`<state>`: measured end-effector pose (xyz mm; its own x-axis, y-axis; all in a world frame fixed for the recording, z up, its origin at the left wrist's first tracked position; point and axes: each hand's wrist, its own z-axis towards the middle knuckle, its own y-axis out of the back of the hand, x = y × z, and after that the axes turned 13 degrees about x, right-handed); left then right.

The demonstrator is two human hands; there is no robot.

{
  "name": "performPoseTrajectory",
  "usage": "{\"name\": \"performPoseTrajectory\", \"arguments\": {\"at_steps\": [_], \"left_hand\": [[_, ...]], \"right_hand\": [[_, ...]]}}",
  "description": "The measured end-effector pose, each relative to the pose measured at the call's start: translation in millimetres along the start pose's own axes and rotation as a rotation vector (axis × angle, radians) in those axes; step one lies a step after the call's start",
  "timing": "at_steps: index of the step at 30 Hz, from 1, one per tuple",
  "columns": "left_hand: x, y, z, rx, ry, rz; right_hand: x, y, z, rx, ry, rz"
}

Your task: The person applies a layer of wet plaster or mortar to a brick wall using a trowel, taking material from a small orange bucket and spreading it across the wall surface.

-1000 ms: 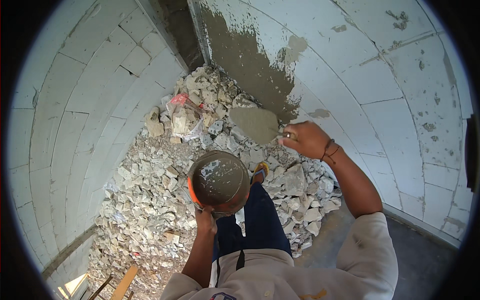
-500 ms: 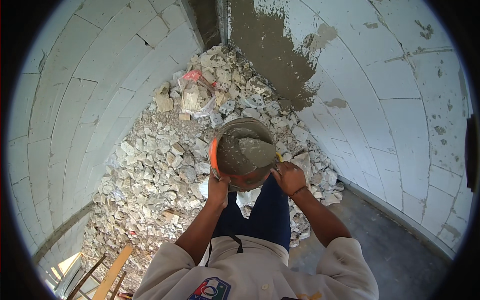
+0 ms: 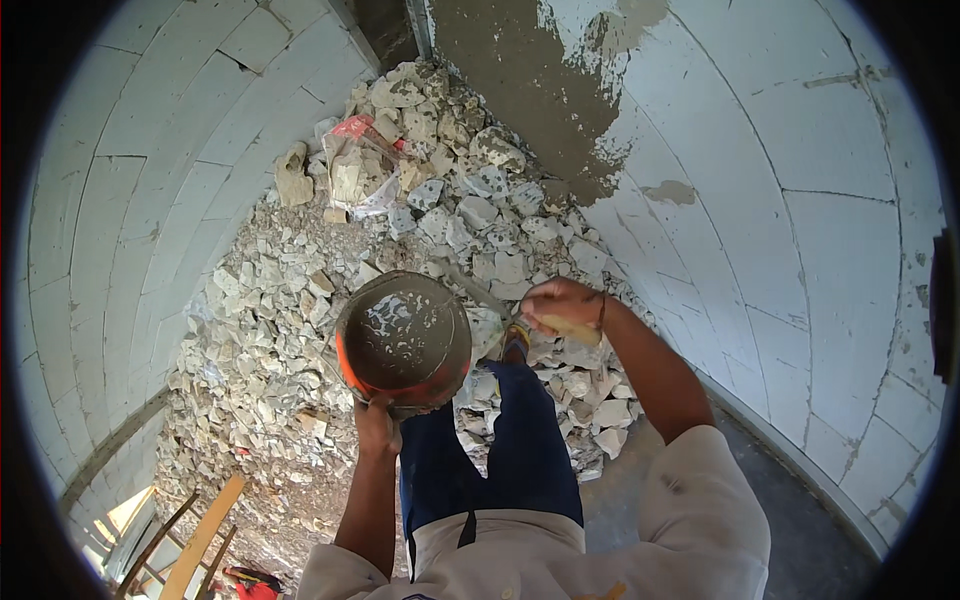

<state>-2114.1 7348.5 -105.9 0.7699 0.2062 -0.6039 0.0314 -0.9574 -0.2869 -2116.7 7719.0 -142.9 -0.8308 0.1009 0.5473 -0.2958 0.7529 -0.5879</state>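
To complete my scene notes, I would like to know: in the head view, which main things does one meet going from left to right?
Wooden plank → orange bucket → right hand → dark object at the right rim.

Orange bucket (image 3: 350,368), seemingly tan trowel handle (image 3: 578,331)

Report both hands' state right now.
Left hand: closed on the near side of the bucket, holding it up.
Right hand: closed around the trowel handle.
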Motion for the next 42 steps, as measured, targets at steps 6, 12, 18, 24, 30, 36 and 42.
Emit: {"name": "performPoseTrajectory", "arguments": {"at_steps": [6, 12, 18, 24, 30, 36, 42], "left_hand": [[40, -20, -43, 0.007, -0.073, -0.150], [66, -75, -74, -0.022, -0.113, -0.174], [93, -111, -81, 0.055, -0.097, -0.089], [86, -113, -76, 0.056, -0.029, -0.071], [73, -100, -88, 0.061, 0.013, -0.133], [81, -56, -101, -0.035, -0.016, -0.110], [110, -9, -103, -0.143, -0.035, -0.102]], "right_hand": [[103, 87, -142, -0.965, 0.390, -0.233], [108, -48, -183, -0.553, 0.059, -1.382], [-11, -95, -87, -0.320, -0.415, -1.563], [-78, -102, -97, -0.704, -0.053, -1.499], [-76, -132, -79, -0.825, 0.242, -1.411], [-71, -162, -72, -0.522, 0.418, -1.089], [-107, -36, -46, 0.103, 0.072, -0.051]]}}
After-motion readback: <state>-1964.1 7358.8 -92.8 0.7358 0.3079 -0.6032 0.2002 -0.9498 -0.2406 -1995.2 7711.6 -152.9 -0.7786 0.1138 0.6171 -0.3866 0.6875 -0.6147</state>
